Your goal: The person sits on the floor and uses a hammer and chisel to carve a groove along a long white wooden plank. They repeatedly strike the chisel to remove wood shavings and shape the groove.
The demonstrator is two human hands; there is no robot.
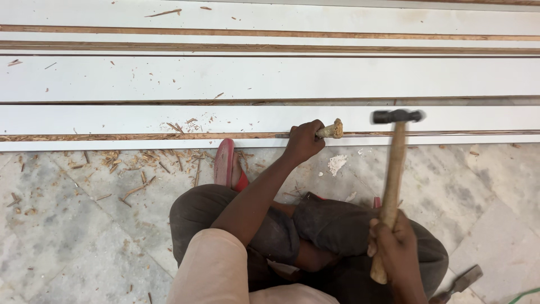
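My left hand grips a chisel with a frayed wooden handle, its tip laid along the brown edge of a white laminated board. My right hand holds a hammer by its wooden handle. The dark metal head hangs just right of the chisel's butt, a short gap between them. I sit cross-legged on the floor in dark trousers, facing the board's edge.
Several long white boards lie stacked side by side across the top. Wood chips litter the marble floor at left. A red sandal sits by my knee. A second chisel lies on the floor at lower right.
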